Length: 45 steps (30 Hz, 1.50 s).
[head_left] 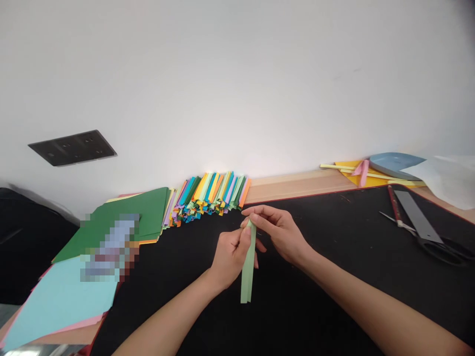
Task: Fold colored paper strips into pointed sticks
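A light green paper strip point(248, 277), creased lengthwise, hangs from my fingers above the black mat. My left hand point(230, 254) pinches it near the upper end, thumb lying over the paper. At the very top, the thumb and index finger of my right hand point(282, 230) grip the same strip, with its other fingers partly behind it. The two hands meet at the fingertips. Beyond them, against the wall, lies a pile of folded paper strips point(211, 193) in many colours.
Green paper sheets point(144, 210) and light blue sheets point(70, 296) are stacked at left, partly under a blurred patch. On the black mat point(334, 237) at right lie scissors point(441, 249), a metal ruler point(417, 215) and a dark red-handled tool point(395, 205). A blue tray point(395, 160) stands behind.
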Tool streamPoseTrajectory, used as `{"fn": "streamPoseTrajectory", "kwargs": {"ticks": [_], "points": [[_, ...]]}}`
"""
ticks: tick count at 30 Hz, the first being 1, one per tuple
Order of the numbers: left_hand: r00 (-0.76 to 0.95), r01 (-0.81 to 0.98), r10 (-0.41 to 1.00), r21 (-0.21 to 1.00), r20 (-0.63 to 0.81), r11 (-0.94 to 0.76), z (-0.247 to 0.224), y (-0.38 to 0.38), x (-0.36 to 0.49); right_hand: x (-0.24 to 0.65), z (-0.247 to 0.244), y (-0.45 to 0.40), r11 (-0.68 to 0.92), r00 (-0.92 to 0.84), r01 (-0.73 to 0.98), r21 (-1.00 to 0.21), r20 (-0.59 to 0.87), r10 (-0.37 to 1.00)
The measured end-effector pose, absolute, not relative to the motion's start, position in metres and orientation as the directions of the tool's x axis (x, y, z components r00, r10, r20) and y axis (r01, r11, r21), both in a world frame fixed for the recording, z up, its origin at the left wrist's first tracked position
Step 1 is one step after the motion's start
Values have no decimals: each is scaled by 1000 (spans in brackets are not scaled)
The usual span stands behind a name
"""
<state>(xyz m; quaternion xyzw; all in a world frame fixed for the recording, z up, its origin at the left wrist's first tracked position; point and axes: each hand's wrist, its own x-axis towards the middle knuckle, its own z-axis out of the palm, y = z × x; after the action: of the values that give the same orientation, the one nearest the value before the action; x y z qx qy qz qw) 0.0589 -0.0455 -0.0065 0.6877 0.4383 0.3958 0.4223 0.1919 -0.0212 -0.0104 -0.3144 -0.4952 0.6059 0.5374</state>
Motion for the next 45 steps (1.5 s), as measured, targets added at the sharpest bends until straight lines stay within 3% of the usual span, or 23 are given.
{"fn": "streamPoseTrajectory", "kwargs": {"ticks": [10, 29, 34, 38, 45], "points": [[266, 249, 951, 941, 160, -228, -7, -45, 58, 195, -12, -20, 93, -227, -277, -956, 160, 961], [375, 130, 914, 968, 152, -215, -6, -45, 54, 195, -12, -21, 69, -237, -289, -955, 142, 961], [320, 127, 947, 990, 20, -64, -9, -42, 56, 195, -15, -18, 106, -219, -215, -971, 154, 963], [236, 82, 970, 994, 55, -77, -11, -37, 56, 194, -18, -17, 173, -232, -178, -969, 212, 949], [192, 270, 974, 947, 122, -172, -9, -37, 55, 192, -21, -16, 151, -252, -119, -981, 176, 952]]}}
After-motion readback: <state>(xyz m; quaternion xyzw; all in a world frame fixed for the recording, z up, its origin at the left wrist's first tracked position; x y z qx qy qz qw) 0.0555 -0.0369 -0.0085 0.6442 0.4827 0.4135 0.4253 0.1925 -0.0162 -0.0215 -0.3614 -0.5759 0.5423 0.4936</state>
